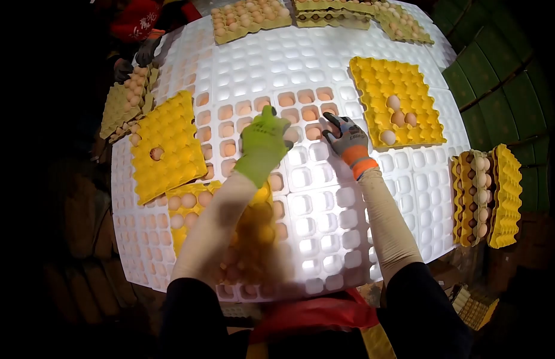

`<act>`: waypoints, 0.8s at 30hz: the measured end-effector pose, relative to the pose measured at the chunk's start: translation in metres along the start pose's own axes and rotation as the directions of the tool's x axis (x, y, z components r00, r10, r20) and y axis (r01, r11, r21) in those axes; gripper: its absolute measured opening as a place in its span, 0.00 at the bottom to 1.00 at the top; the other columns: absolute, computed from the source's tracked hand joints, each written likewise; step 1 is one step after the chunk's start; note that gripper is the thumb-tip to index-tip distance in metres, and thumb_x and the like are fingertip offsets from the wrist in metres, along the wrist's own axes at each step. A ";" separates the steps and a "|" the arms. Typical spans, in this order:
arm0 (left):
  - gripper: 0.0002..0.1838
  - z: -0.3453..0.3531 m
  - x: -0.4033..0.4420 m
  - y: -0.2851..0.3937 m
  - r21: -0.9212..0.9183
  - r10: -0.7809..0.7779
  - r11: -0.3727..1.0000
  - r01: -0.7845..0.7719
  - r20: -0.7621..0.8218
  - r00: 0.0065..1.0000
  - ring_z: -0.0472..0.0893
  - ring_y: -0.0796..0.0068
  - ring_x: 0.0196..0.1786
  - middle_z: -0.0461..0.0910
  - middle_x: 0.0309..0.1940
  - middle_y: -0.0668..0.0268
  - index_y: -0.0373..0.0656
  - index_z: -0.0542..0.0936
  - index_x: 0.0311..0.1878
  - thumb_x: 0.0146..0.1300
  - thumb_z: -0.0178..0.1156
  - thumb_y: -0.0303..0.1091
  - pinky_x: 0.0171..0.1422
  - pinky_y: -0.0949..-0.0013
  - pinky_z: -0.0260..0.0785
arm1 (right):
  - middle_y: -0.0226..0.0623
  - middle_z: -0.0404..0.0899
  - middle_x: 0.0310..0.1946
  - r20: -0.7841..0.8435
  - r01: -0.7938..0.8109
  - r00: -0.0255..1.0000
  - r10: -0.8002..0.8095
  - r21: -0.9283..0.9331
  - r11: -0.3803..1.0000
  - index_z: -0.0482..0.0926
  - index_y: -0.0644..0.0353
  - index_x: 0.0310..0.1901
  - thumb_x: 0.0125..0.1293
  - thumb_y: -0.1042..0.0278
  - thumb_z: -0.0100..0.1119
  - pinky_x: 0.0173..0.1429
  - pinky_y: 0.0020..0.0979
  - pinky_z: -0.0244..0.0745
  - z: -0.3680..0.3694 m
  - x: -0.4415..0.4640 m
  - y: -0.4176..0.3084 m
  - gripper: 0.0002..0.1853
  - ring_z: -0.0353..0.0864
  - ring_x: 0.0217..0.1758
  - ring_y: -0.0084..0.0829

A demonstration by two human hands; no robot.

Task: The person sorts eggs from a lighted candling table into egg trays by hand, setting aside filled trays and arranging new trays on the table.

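Observation:
My left hand (pixel 264 137), in a green glove, reaches over the white foam tray (pixel 301 206) with its fingers apart. Beside its fingertips, eggs (pixel 291 135) sit in square cells. My right hand (pixel 349 140), in a grey and orange glove, is just to the right, index finger and thumb spread. An egg (pixel 313 132) lies in a cell left of that thumb. Neither hand visibly holds anything, though the palms are hidden. A yellow egg tray (pixel 253 218) with eggs lies partly under my left forearm.
At right, another yellow tray (pixel 367 90) carries several eggs; a left one (pixel 170 143) holds one near its middle. Stacked egg trays (pixel 484 197) stand at the right edge. More filled trays (pixel 250 21) line the far side. A co-worker's gloved hands (pixel 137 60) are at upper left.

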State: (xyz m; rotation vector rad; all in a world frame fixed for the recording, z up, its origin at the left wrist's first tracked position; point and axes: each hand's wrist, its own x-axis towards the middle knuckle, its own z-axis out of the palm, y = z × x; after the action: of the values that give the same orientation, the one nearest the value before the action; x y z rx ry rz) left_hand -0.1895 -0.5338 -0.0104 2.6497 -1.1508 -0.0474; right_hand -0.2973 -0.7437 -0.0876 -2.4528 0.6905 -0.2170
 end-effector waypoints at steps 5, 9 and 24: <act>0.13 0.046 0.010 0.011 -0.143 0.026 0.989 -0.037 -0.074 0.997 0.82 0.56 0.49 0.78 0.49 0.59 0.51 0.84 0.50 0.62 0.67 0.36 0.46 0.53 0.77 | 0.33 0.85 0.52 -0.225 0.101 0.974 -0.025 0.332 0.938 0.83 0.42 0.61 0.70 0.59 0.63 0.56 0.40 0.80 -0.007 -0.007 0.004 0.19 0.86 0.52 0.41; 0.13 0.065 -0.034 0.024 -0.252 0.123 0.953 -0.169 -0.190 0.974 0.83 0.58 0.46 0.79 0.44 0.61 0.48 0.84 0.52 0.66 0.65 0.37 0.44 0.57 0.77 | 0.37 0.84 0.48 -0.283 0.292 0.934 -0.216 0.262 0.920 0.84 0.52 0.53 0.70 0.67 0.61 0.52 0.41 0.80 0.019 -0.013 0.016 0.12 0.84 0.45 0.45; 0.25 0.048 -0.066 0.060 -0.250 0.007 0.961 -0.117 -0.400 0.916 0.75 0.49 0.64 0.77 0.62 0.54 0.48 0.79 0.65 0.65 0.63 0.40 0.66 0.45 0.66 | 0.32 0.86 0.47 -0.242 0.247 0.965 -0.100 0.716 0.652 0.83 0.65 0.54 0.76 0.77 0.57 0.57 0.25 0.77 0.014 -0.034 -0.008 0.10 0.83 0.49 0.23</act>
State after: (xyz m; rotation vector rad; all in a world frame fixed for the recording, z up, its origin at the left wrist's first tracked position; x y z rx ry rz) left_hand -0.2835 -0.5358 -0.0472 2.2424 -1.0076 0.3103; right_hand -0.3191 -0.7136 -0.0949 -1.6939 0.3219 -0.6709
